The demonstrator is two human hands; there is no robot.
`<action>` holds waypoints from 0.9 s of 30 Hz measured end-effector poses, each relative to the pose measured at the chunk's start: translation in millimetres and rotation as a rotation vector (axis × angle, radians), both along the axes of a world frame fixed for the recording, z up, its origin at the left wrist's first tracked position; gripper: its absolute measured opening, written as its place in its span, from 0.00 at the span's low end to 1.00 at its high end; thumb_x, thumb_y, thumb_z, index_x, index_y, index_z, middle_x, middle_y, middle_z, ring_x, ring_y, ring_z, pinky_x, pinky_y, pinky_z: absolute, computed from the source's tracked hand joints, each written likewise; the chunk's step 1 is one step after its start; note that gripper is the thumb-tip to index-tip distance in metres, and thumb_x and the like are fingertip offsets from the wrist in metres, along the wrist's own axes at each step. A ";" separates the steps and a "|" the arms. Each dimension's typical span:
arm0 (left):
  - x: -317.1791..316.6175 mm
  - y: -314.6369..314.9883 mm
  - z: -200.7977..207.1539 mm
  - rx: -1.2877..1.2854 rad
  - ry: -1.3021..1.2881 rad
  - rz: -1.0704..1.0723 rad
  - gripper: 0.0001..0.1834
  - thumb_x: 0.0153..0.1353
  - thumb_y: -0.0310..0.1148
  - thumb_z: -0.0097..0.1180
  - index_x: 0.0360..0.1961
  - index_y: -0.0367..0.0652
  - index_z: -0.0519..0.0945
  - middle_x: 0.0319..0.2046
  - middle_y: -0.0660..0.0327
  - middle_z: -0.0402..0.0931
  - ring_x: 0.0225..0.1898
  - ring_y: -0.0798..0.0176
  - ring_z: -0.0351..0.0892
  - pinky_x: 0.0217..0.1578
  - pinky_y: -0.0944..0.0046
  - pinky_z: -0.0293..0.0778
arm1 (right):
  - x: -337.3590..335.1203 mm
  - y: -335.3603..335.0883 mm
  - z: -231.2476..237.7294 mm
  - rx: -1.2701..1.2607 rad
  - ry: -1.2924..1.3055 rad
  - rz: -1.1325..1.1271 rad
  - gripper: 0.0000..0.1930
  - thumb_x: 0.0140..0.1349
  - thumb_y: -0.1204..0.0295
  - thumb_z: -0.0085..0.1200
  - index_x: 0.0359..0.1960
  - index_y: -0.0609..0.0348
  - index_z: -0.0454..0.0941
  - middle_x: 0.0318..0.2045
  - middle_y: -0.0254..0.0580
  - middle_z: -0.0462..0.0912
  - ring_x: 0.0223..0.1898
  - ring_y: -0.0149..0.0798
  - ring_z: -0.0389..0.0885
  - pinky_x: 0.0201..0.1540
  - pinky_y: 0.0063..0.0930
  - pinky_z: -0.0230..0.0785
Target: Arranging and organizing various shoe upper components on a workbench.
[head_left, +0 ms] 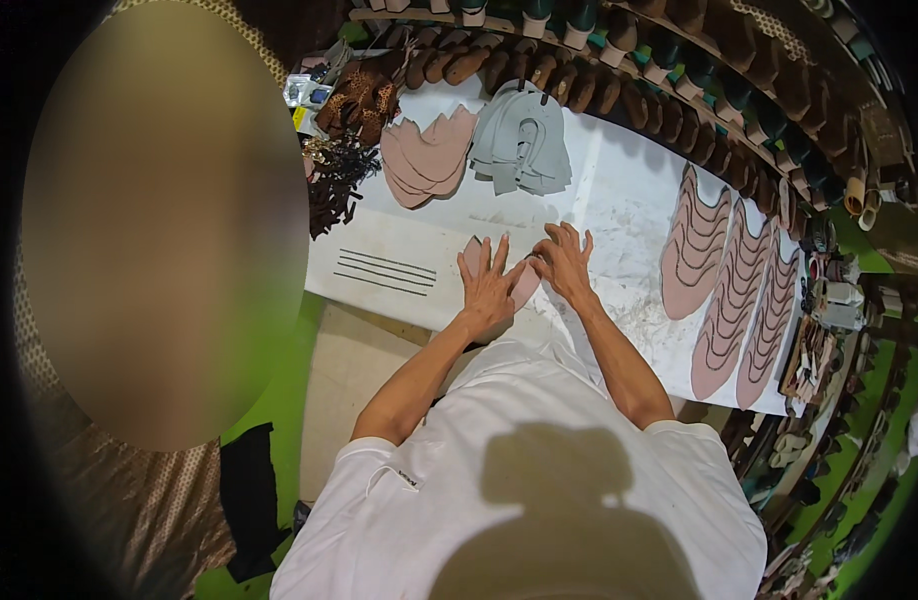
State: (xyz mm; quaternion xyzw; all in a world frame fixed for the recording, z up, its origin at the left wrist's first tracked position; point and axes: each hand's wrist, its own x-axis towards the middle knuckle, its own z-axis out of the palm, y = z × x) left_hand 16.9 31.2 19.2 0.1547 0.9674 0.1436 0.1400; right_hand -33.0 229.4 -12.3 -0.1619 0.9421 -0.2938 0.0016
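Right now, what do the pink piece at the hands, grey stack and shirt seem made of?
Pink piece: possibly leather or synthetic sheet, matte; thin, flat. Grey stack: perhaps leather or synthetic, dull; flat, clean-cut layers. Shirt: cloth, probably cotton, matte; soft folds.

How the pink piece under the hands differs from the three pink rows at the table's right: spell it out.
The pink piece is partly covered by the left hand, with the right hand at its edge; the pink rows lie clear of both hands. The pink rows hold many overlapping pieces; the pink piece sits apart from them. The pink rows show dark, wavy edges; the pink piece's edges are largely hidden. Both share a similar pink.
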 end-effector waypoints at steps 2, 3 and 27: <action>-1.5 -1.4 -3.7 0.004 -0.016 0.012 0.42 0.50 0.33 0.63 0.71 0.67 0.74 0.83 0.53 0.34 0.82 0.35 0.33 0.65 0.10 0.32 | 3.6 4.1 -0.8 -0.011 -0.025 -0.070 0.09 0.61 0.60 0.66 0.39 0.46 0.90 0.65 0.42 0.74 0.74 0.55 0.60 0.74 0.74 0.33; -2.3 -1.2 -4.2 0.008 -0.031 0.025 0.40 0.51 0.34 0.62 0.70 0.67 0.75 0.83 0.53 0.35 0.82 0.35 0.33 0.65 0.10 0.32 | 4.4 6.5 -3.3 -0.010 -0.026 -0.072 0.09 0.61 0.60 0.66 0.39 0.46 0.90 0.65 0.42 0.74 0.74 0.55 0.60 0.74 0.74 0.33; -10.2 -1.0 -14.2 0.139 0.018 0.080 0.29 0.57 0.36 0.60 0.63 0.65 0.82 0.82 0.49 0.41 0.81 0.33 0.36 0.63 0.09 0.35 | -10.9 8.7 -11.8 0.010 -0.110 -0.153 0.17 0.63 0.50 0.64 0.35 0.48 0.92 0.68 0.40 0.74 0.75 0.53 0.57 0.72 0.76 0.33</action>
